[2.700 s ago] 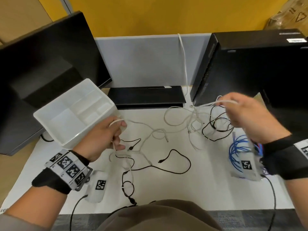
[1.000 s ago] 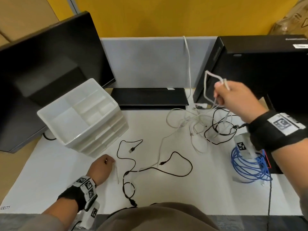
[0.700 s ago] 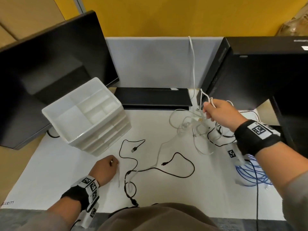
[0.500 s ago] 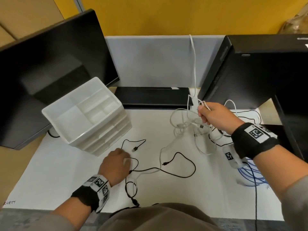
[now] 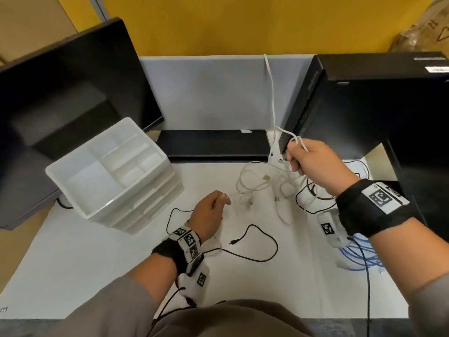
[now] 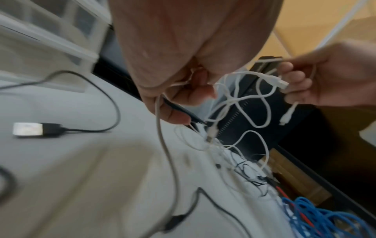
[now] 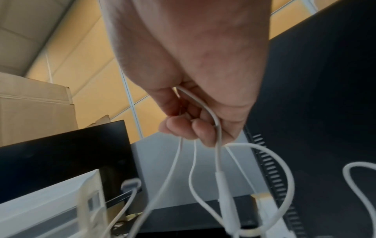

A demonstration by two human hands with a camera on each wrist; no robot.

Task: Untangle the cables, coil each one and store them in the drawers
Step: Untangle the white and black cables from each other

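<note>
A tangle of white cables (image 5: 264, 183) hangs and lies at the middle right of the white table. My right hand (image 5: 308, 159) grips several of its strands, raised above the table; the right wrist view shows the white cables (image 7: 215, 145) running through my curled fingers (image 7: 183, 127). My left hand (image 5: 211, 210) pinches one white strand near the table's middle; in the left wrist view that white cable (image 6: 162, 128) trails down from the pinch. A thin black cable (image 5: 257, 251) lies loose in front. The white drawer unit (image 5: 114, 176) stands at the left with its top tray open.
A black monitor (image 5: 68, 100) stands at the back left, a black computer tower (image 5: 379, 103) at the back right, a flat black device (image 5: 213, 144) against the grey partition. A coiled blue cable (image 5: 359, 256) lies at the right. More black cable (image 5: 313, 198) sits under my right wrist.
My left hand moved from the table's front left up to the middle and took hold of a white strand. My right hand dipped, then rose again with the white bundle.
</note>
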